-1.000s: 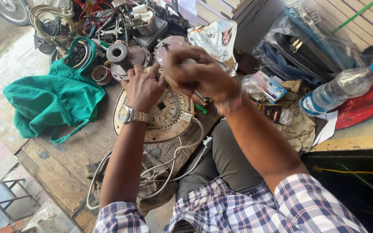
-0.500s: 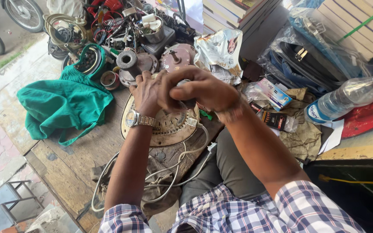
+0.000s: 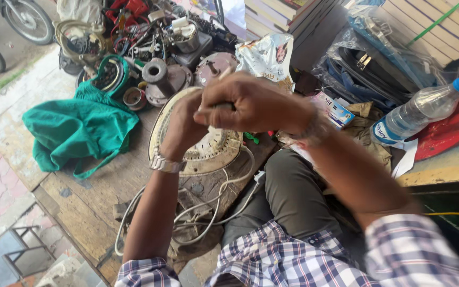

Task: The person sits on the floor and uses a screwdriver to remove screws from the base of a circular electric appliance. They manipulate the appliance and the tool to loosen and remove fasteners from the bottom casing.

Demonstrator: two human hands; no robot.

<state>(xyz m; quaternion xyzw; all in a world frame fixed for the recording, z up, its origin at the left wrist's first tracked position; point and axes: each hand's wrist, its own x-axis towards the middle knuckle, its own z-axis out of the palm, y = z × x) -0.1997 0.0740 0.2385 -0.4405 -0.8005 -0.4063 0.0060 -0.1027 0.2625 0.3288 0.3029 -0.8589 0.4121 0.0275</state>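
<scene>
Both fists meet over the round motor plate [image 3: 208, 151], right hand [image 3: 251, 103] topmost.

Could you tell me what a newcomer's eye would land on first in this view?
Probably the two hands at centre: the right hand is clenched around a slim tool, and the left hand, with a wristwatch, rests on a round cream appliance part on the wooden bench. A bright green cloth lies to the left, and a plastic bottle at far right.
</scene>
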